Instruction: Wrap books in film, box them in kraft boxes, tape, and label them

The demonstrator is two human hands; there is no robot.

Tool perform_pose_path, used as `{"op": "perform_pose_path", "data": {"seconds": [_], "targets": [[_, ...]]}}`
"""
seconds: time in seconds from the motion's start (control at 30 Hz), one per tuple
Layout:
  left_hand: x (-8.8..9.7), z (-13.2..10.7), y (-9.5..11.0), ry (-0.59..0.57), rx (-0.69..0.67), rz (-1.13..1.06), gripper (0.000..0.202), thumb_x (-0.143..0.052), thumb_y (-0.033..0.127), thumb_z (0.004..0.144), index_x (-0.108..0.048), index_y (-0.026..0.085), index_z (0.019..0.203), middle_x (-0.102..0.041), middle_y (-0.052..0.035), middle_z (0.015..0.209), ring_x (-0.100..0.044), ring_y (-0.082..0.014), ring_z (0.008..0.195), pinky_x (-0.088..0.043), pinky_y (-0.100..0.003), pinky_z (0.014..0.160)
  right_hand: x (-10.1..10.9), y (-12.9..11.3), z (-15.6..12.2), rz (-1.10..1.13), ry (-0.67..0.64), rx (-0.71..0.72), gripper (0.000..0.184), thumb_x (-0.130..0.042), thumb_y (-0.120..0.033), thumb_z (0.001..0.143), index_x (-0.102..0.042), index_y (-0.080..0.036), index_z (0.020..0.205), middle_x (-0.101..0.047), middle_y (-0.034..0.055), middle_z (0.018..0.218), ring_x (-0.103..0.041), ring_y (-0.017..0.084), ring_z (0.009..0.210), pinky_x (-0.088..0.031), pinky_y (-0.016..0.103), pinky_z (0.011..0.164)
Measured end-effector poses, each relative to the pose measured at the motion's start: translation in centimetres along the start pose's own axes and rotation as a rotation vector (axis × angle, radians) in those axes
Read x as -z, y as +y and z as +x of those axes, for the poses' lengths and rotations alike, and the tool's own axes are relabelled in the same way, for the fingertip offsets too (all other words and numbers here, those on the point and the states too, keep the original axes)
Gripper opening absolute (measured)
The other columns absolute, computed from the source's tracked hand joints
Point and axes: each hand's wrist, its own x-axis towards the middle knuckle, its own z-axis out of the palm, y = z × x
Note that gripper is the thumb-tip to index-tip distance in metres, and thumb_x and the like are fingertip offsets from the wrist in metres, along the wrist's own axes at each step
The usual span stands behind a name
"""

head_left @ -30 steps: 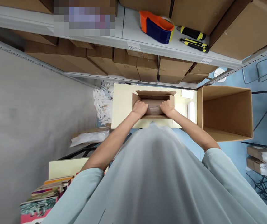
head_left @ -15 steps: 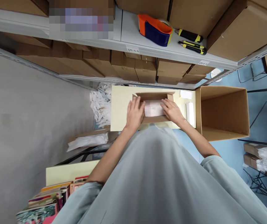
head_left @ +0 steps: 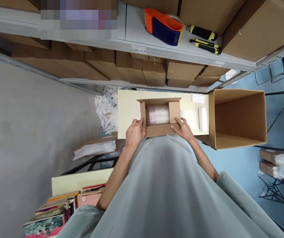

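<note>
A small cardboard box [head_left: 157, 130] stands on the pale yellow table, its top flaps raised. Inside lies a pinkish-white wrapped packet [head_left: 159, 114], its writing too blurred to read. My left hand [head_left: 135, 133] is closed on the box's near left corner, fingers at the left flap. At the near right corner my right hand [head_left: 183, 128] grips the front and right flaps between thumb and fingers. The right flap leans inward over the end of the packet.
A large open carton [head_left: 240, 117] stands right of the table [head_left: 127, 114]. Above is a shelf holding an orange-blue tape dispenser [head_left: 165, 29] and two utility knives [head_left: 204, 39]. White paper scraps [head_left: 106, 110] lie left; books [head_left: 50, 213] stand lower left.
My hands have moved from inside the box to its near corners. The flaps now stand out more, with the right one tilted inward, and the box sits slightly nearer me.
</note>
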Motion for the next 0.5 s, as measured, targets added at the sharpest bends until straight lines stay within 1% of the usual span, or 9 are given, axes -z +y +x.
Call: {"op": "perform_pose_path", "data": {"seconds": [0.1, 0.17, 0.2, 0.27, 0.33, 0.4, 0.43, 0.47, 0.5], "targets": [[0.3, 0.2, -0.8, -0.080, -0.149, -0.027, 0.050, -0.062, 0.047, 0.109, -0.077, 0.023, 0.149, -0.068, -0.0159, 0.157, -0.065, -0.0385, 0.141, -0.055, -0.052, 0.122, 1.3, -0.6, -0.2, -0.012, -0.164, 0.047, 0.105, -0.091, -0.070, 0.089, -0.049, -0.032, 0.177, -0.032, 0.0180, 0.187, -0.068, 0.042, 0.150, -0.059, 0.053, 0.125], [0.3, 0.4, -1.3, -0.169, -0.201, -0.053, 0.061, -0.072, 0.062, 0.102, -0.076, 0.024, 0.150, -0.063, -0.0147, 0.168, -0.055, -0.0418, 0.155, -0.048, -0.058, 0.131, 2.4, -0.2, -0.3, -0.035, -0.270, 0.095, 0.112, -0.098, -0.070, 0.081, -0.050, -0.034, 0.176, -0.030, 0.0162, 0.189, -0.066, 0.042, 0.153, -0.059, 0.052, 0.124], [0.2, 0.4, -1.6, -0.213, -0.209, -0.067, 0.069, -0.078, 0.066, 0.097, -0.075, 0.024, 0.152, -0.062, -0.0146, 0.170, -0.052, -0.0430, 0.159, -0.046, -0.061, 0.133, 2.9, 0.0, -0.2, -0.043, -0.288, 0.118, 0.107, -0.097, -0.069, 0.083, -0.054, -0.033, 0.174, -0.034, 0.0158, 0.188, -0.066, 0.041, 0.152, -0.059, 0.051, 0.123], [0.1, 0.7, -2.3, -0.263, -0.212, -0.113, 0.076, -0.084, 0.068, 0.092, -0.073, 0.025, 0.153, -0.067, -0.0151, 0.165, -0.053, -0.0431, 0.160, -0.045, -0.062, 0.134, 3.5, 0.4, 0.3, -0.042, -0.250, 0.168, 0.082, -0.087, -0.065, 0.095, -0.065, -0.029, 0.165, -0.048, 0.0162, 0.180, -0.071, 0.037, 0.145, -0.058, 0.048, 0.122], [0.2, 1.2, -2.9, -0.209, -0.173, -0.180, 0.070, -0.079, 0.063, 0.099, -0.070, 0.024, 0.156, -0.072, -0.0160, 0.157, -0.061, -0.0403, 0.153, -0.049, -0.058, 0.131, 3.6, 0.5, 1.2, -0.039, -0.171, 0.185, 0.052, -0.071, -0.060, 0.109, -0.077, -0.025, 0.148, -0.068, 0.0156, 0.161, -0.076, 0.032, 0.135, -0.058, 0.044, 0.119], [0.3, 2.1, -3.4, -0.069, -0.092, -0.218, 0.069, -0.070, 0.052, 0.106, -0.058, 0.021, 0.167, -0.070, -0.0191, 0.158, -0.065, -0.0385, 0.149, -0.051, -0.055, 0.129, 3.3, 0.1, 2.5, -0.074, -0.076, 0.105, 0.042, -0.061, -0.054, 0.115, -0.081, -0.022, 0.134, -0.080, 0.0148, 0.139, -0.079, 0.031, 0.125, -0.060, 0.044, 0.114], [0.4, 2.7, -3.5, 0.007, -0.049, -0.219, 0.076, -0.070, 0.048, 0.107, -0.048, 0.018, 0.174, -0.063, -0.0225, 0.164, -0.062, -0.0398, 0.153, -0.050, -0.055, 0.130, 3.1, -0.2, 3.2, -0.105, -0.014, 0.038, 0.041, -0.061, -0.051, 0.115, -0.079, -0.021, 0.136, -0.081, 0.0154, 0.135, -0.079, 0.033, 0.124, -0.061, 0.046, 0.112], [0.5, 3.4, -3.5, 0.073, -0.015, -0.211, 0.089, -0.074, 0.046, 0.104, -0.037, 0.014, 0.179, -0.052, -0.0270, 0.173, -0.054, -0.0425, 0.161, -0.047, -0.057, 0.133, 2.9, -0.6, 4.0, -0.134, 0.055, -0.025, 0.044, -0.065, -0.049, 0.113, -0.074, -0.020, 0.144, -0.079, 0.0173, 0.138, -0.078, 0.035, 0.125, -0.061, 0.048, 0.111], [0.6, 4.1, -3.4, 0.123, -0.002, -0.202, 0.105, -0.081, 0.045, 0.099, -0.026, 0.010, 0.182, -0.039, -0.0317, 0.181, -0.043, -0.0460, 0.169, -0.043, -0.060, 0.136, 2.8, -1.0, 4.7, -0.155, 0.125, -0.066, 0.056, -0.070, -0.046, 0.109, -0.065, -0.018, 0.157, -0.074, 0.0204, 0.148, -0.077, 0.037, 0.129, -0.062, 0.050, 0.110]]}}
